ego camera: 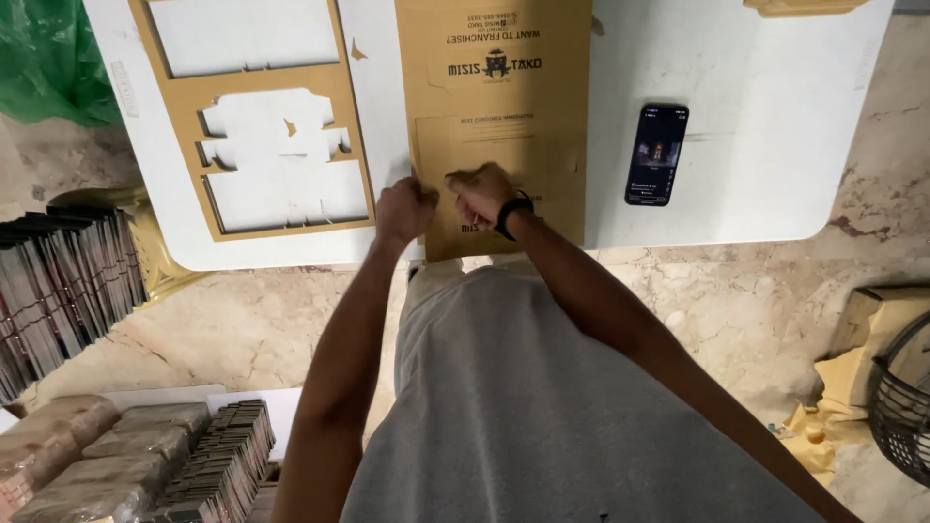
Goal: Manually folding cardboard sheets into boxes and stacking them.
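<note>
Hands meeting at the near edge of a printed brown cardboard sheet [494,97], seen from above; left hand [405,208] curling into a fist at the sheet's left border, fingers pinching down on that edge; right hand [480,192] likewise closing tight on the cardboard just beside it, knuckles up, a black wristband [511,214] circling the wrist; both fists sitting close together, nearly touching, gripping the sheet itself rather than anything loose; cardboard sheet lying flat on a white table [775,126], running from the far edge down to the near edge, right in front of the body; lying to the left on the same table, a punched-out cardboard frame [189,126] with box-shaped holes showing white tabletop through them; resting to the right, well apart from the hands, a dark smartphone [657,155] with its screen lit; standing on the marble floor at far left, rows of flat stacked cards [58,281]; sitting at lower left, wrapped bundles [97,455]; showing at the right edge, cardboard scraps [852,378] beside a black wire basket [901,397].
</note>
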